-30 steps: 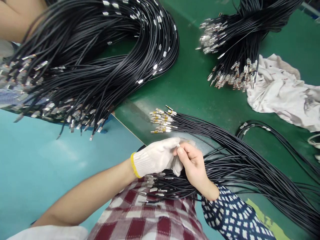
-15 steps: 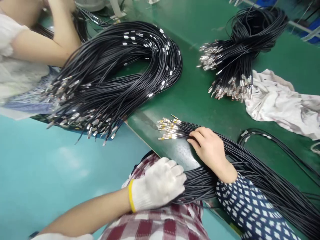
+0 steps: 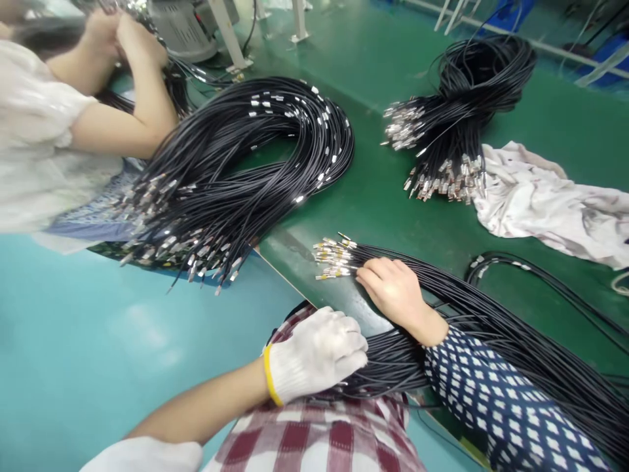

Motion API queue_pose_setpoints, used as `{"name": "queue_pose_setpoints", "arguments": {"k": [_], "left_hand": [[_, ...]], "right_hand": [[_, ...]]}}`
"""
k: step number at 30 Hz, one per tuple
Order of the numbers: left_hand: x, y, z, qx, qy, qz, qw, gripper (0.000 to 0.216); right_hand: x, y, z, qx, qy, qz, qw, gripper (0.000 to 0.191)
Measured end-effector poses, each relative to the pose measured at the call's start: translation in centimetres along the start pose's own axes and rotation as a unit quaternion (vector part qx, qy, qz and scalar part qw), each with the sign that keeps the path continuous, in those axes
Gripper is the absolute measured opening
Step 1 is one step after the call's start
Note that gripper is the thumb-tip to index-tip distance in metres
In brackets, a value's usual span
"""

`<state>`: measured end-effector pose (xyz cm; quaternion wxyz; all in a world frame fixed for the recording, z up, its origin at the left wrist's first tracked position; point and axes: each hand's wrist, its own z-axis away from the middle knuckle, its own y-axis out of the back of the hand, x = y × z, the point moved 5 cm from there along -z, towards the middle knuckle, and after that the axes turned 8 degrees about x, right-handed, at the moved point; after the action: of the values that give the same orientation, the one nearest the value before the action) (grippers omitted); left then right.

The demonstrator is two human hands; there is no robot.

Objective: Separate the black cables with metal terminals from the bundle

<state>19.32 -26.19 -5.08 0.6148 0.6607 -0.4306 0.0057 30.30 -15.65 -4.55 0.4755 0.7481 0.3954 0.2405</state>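
Note:
My left hand (image 3: 317,354), in a white knit glove with a yellow cuff, is closed around the near end of a bundle of black wires (image 3: 393,359) lying over my lap. My bare right hand (image 3: 390,288) rests on a second bundle of black wires (image 3: 491,308) on the green table, its fingers curled onto the wires just behind their metal terminals (image 3: 334,255). Whether those fingers pinch a single wire is hidden.
A large coil of black wires (image 3: 255,157) lies at the table's left edge, beside another person's arm (image 3: 122,124). Another wire bundle (image 3: 457,111) sits at the back, a crumpled white cloth (image 3: 545,203) at right, a machine base (image 3: 187,29) at the far left.
My right hand has let go of the terminal held near my gloved hand and moved onto the table bundle. My left hand dropped to grip the lap bundle. The view tilted up.

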Motion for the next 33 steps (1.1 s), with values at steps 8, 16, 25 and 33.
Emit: {"name": "queue_pose_setpoints", "arguments": {"k": [8, 16, 25, 33], "left_hand": [[-2.7, 2.3, 0.1, 0.057, 0.171, 0.088, 0.98, 0.02], [-4.6, 4.1, -0.5, 0.118, 0.414, 0.22, 0.876, 0.015], [-3.7, 3.6, -1.6, 0.089, 0.406, 0.307, 0.856, 0.019], [-4.2, 3.3, -1.3, 0.073, 0.37, 0.311, 0.872, 0.018]], "right_hand": [[0.3, 0.7, -0.1, 0.064, -0.009, -0.068, 0.996, 0.017], [-0.7, 3.1, 0.4, 0.008, -0.071, -0.195, 0.978, 0.014], [-2.3, 2.8, 2.0, -0.103, -0.246, -0.422, 0.866, 0.018], [-3.2, 2.0, 2.2, -0.116, -0.318, -0.475, 0.812, 0.027]]}}
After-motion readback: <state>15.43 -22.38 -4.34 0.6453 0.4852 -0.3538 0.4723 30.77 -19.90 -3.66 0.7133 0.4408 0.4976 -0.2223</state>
